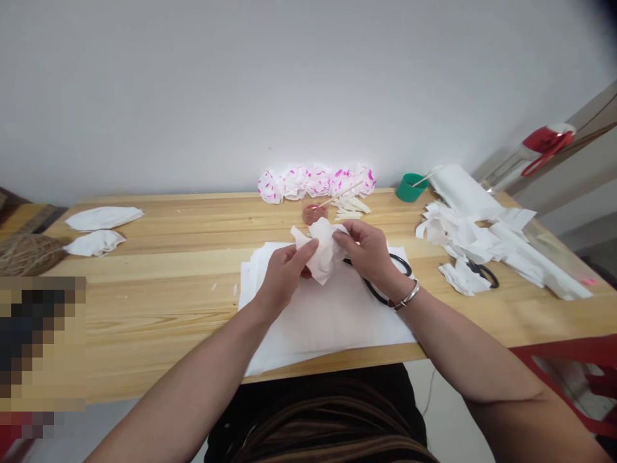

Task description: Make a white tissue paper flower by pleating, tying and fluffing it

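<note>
Both of my hands grip a crumpled white tissue piece (324, 249) above a stack of white tissue sheets (322, 315) on the wooden table (159, 283). My left hand (285, 273) pinches its left side with thumb and fingers closed. My right hand (369, 251), with a metal bangle on the wrist, pinches its right side. Black-handled scissors (396, 270) lie partly under my right wrist.
A row of white-and-pink tissue flowers (315, 182) lies by the wall, with a small pink dish (314, 212), a stick and white strips. A green cup (411, 187) and a heap of white scraps (482, 238) sit right. White pieces (103, 218) and twine (26, 252) lie left.
</note>
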A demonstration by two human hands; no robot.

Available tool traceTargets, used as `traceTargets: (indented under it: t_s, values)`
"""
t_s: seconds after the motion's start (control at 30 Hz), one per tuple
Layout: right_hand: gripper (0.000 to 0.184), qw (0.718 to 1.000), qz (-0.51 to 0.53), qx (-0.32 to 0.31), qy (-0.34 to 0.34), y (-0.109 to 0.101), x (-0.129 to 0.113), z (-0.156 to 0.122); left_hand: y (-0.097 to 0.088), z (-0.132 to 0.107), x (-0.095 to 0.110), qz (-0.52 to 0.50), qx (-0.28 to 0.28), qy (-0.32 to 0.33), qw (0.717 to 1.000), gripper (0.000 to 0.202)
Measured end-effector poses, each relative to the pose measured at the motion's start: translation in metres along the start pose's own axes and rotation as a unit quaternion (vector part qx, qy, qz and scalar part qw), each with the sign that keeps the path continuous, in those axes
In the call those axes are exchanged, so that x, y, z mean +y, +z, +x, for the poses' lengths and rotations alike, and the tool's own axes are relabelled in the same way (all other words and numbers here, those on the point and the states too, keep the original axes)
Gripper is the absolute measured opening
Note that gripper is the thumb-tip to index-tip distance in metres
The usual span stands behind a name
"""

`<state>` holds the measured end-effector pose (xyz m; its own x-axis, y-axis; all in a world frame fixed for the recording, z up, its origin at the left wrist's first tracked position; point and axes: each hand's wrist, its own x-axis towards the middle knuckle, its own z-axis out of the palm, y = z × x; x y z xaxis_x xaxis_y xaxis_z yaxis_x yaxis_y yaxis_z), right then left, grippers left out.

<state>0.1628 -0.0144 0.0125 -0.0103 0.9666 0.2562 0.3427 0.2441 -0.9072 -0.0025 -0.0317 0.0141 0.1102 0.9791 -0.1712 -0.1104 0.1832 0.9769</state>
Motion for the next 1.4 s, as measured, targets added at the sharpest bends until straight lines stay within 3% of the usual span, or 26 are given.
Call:
traceTargets:
  t_s: [0.13,0.3,0.47,0.63,0.73,1.0,1.17,1.4]
  values:
    - [0.021,0.997,-0.040,-0.043,-0.042,-0.003,-0.012,-0.004,-0.002,0.000,0.001,0.086,0.052,0.027,0.995,0.029]
    - [0.031,0.997,-0.060,-0.016,-0.051,-0.007,-0.020,-0.006,0.001,-0.005,0.002,0.215,0.005,0.121,0.969,0.021]
    - [0.027,0.996,-0.064,0.022,-0.066,-0.004,-0.011,-0.002,0.002,-0.007,-0.001,0.249,-0.037,0.161,0.954,0.014]
    - [0.025,0.996,-0.040,0.052,-0.052,-0.002,-0.005,0.000,0.002,-0.006,0.002,0.183,-0.011,0.110,0.977,0.019]
    - [0.027,0.997,-0.038,0.055,-0.037,0.000,-0.006,-0.001,0.002,-0.007,0.004,0.142,-0.028,0.079,0.986,0.028]
    - [0.035,0.998,-0.032,0.041,-0.031,0.000,-0.009,-0.004,0.003,-0.006,0.000,0.194,-0.005,0.061,0.979,0.030]
    - [0.030,0.998,-0.048,0.019,-0.024,-0.001,-0.008,-0.004,0.001,-0.001,-0.004,0.097,-0.002,0.051,0.994,0.030]
    - [0.018,0.998,-0.011,0.054,0.001,0.002,-0.001,-0.001,0.004,-0.001,-0.003,-0.026,-0.005,0.007,1.000,0.034]
